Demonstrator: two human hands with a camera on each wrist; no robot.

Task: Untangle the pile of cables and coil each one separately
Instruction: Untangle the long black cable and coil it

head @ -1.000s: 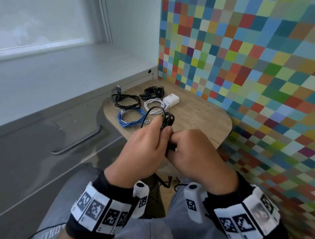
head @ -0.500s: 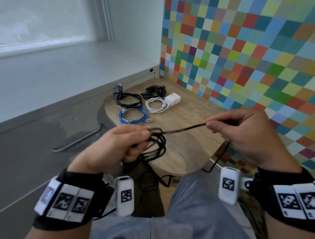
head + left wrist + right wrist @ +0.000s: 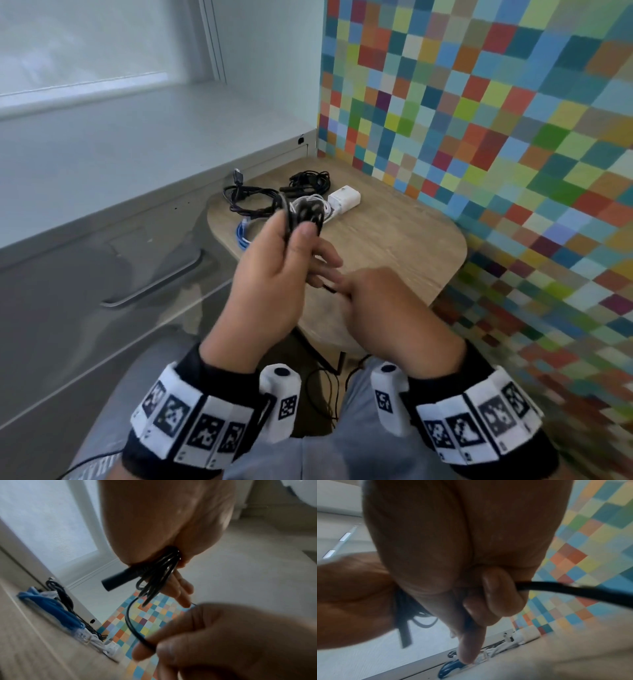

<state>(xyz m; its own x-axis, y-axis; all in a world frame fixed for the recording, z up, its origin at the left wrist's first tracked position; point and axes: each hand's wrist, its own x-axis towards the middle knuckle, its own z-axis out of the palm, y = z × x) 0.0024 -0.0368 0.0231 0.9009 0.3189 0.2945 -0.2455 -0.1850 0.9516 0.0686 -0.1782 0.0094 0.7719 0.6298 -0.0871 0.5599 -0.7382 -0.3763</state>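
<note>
My left hand [image 3: 296, 226] is raised over the wooden table [image 3: 394, 240] and grips a bundle of black cable loops [image 3: 305, 214] between thumb and fingers. The left wrist view shows the same loops [image 3: 159, 574] with a black plug [image 3: 116, 580] sticking out. Just below it, my right hand [image 3: 342, 286] pinches the free strand [image 3: 329, 288] of that cable. Its curled fingers [image 3: 496, 595] clamp the strand [image 3: 573, 589], with the index finger pointing down. The strand [image 3: 130, 622] arcs from the bundle to the right hand [image 3: 223, 635].
At the back of the table lie a black coil [image 3: 250, 202], a smaller black coil [image 3: 308, 181], a white cable with its charger [image 3: 344, 202] and a blue cable [image 3: 243, 236]. A grey cabinet [image 3: 102, 257] stands left, a coloured checked wall [image 3: 496, 137] right. Loose black cable [image 3: 325, 387] hangs near my lap.
Half a second ago my hands were apart with the strand pulled taut to the right. Now the right hand is back beside the left, and the left has lifted the bundle.
</note>
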